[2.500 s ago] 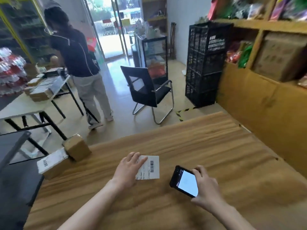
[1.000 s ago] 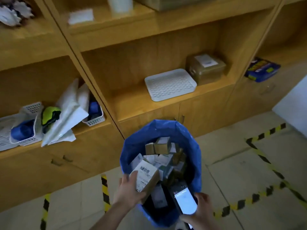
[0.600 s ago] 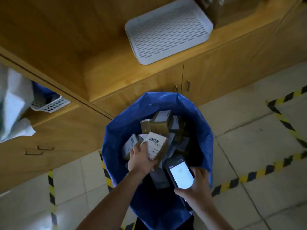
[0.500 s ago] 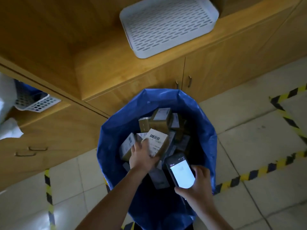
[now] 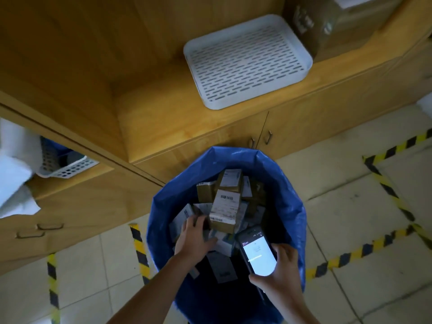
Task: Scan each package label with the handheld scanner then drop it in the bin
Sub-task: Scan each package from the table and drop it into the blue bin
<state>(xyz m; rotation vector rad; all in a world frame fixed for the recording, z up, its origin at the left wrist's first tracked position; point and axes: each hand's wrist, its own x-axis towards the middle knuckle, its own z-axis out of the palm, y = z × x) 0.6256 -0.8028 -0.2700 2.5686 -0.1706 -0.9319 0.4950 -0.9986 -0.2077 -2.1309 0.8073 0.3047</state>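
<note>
Nearest, over the bin's point(image 5: 293, 206) right side, the right hand point(image 5: 284, 274) curls round the scanner point(image 5: 257, 253), whose lit screen faces up. The left hand point(image 5: 195, 238) hangs inside the bin, fingers loose and spread, gripping nothing. Just past its fingertips the package point(image 5: 225, 210) lies label-up on the heap of boxes point(image 5: 230, 181) in the bin; I cannot tell whether they touch. Behind the bin stands a cabinet point(image 5: 210, 146), and farther back a white tray point(image 5: 247, 61) and a brown box point(image 5: 339, 24).
</note>
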